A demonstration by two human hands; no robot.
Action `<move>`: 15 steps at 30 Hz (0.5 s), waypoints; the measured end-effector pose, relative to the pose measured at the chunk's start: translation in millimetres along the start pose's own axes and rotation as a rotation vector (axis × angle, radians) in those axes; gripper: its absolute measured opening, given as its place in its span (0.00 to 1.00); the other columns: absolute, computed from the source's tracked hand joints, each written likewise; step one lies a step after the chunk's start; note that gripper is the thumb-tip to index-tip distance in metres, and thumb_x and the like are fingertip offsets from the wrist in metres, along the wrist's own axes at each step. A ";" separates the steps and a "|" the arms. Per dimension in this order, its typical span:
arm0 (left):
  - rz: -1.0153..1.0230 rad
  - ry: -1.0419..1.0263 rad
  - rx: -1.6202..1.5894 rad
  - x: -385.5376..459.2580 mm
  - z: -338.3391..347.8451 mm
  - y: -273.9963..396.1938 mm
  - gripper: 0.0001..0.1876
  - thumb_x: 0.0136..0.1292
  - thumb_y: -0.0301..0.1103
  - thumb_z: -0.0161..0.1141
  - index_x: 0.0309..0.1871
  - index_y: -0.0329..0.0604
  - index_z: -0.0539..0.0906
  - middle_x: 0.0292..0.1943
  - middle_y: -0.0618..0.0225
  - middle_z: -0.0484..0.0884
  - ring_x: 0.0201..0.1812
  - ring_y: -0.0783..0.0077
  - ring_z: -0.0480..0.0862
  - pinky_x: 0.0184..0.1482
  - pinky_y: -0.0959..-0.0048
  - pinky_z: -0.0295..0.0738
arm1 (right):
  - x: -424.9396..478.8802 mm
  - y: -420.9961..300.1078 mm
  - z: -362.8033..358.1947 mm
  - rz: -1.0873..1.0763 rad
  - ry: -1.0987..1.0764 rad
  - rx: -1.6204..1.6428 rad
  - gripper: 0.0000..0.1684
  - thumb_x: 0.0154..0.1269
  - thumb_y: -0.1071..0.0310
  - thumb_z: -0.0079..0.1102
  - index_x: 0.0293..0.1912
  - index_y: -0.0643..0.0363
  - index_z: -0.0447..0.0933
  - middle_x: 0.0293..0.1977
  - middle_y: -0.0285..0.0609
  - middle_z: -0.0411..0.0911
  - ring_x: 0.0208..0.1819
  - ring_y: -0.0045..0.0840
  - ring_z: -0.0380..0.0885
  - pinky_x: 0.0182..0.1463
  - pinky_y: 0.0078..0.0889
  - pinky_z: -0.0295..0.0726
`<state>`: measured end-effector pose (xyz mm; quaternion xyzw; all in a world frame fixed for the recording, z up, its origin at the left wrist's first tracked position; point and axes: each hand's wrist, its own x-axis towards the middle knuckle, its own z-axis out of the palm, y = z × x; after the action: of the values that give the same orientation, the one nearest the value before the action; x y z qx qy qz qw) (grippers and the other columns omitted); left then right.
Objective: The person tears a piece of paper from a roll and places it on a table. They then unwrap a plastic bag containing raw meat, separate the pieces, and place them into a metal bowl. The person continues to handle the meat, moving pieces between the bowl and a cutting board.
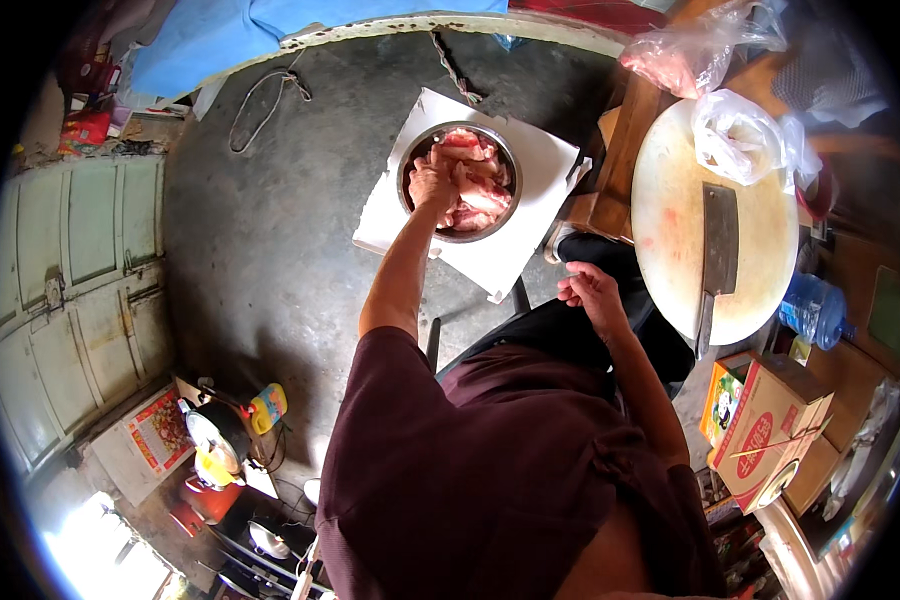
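My left hand reaches into a round metal bowl filled with raw meat pieces. Its fingers bend down against the meat at the bowl's left side; their tips are hidden, so whether they grip a piece cannot be told. Under the bowl lies a white board or sheet with worn edges. My right hand hovers beside my dark trousers, fingers loosely curled and apart, holding nothing. To its right, a cleaver rests on a thick round chopping board, below a white plastic bag.
A clear bag of raw meat lies above the chopping board. Right of the board are a blue water bottle and cardboard boxes. A pot and yellow jug stand lower left. Rope lies on the concrete floor.
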<state>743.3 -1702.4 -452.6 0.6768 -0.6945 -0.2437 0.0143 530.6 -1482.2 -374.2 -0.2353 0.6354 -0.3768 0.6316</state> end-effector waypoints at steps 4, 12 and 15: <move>0.130 0.164 -0.113 -10.3 6.9 7.3 0.18 0.55 0.47 0.53 0.44 0.48 0.68 0.40 0.53 0.69 0.41 0.54 0.73 0.37 0.58 0.71 | 4.4 -3.1 6.6 0.033 -0.009 -0.029 0.16 0.61 0.71 0.44 0.49 0.65 0.66 0.31 0.42 0.76 0.28 0.19 0.76 0.30 0.16 0.72; 0.387 0.270 0.026 -55.2 10.4 31.7 0.23 0.51 0.37 0.54 0.53 0.52 0.66 0.45 0.58 0.69 0.46 0.54 0.69 0.47 0.60 0.65 | 7.2 -6.1 13.7 0.042 -0.006 -0.176 0.15 0.61 0.70 0.44 0.48 0.63 0.67 0.32 0.41 0.76 0.28 0.19 0.76 0.31 0.17 0.72; 0.374 0.244 -0.215 -58.8 7.1 26.0 0.21 0.54 0.32 0.50 0.54 0.49 0.65 0.44 0.56 0.73 0.46 0.51 0.72 0.46 0.59 0.68 | 5.5 -5.8 12.1 0.043 -0.004 -0.192 0.15 0.61 0.70 0.44 0.48 0.62 0.67 0.32 0.41 0.76 0.28 0.19 0.76 0.31 0.17 0.73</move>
<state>721.5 -1645.4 -431.3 0.5554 -0.7710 -0.2256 0.2148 540.9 -1492.2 -372.2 -0.2818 0.6723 -0.3002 0.6152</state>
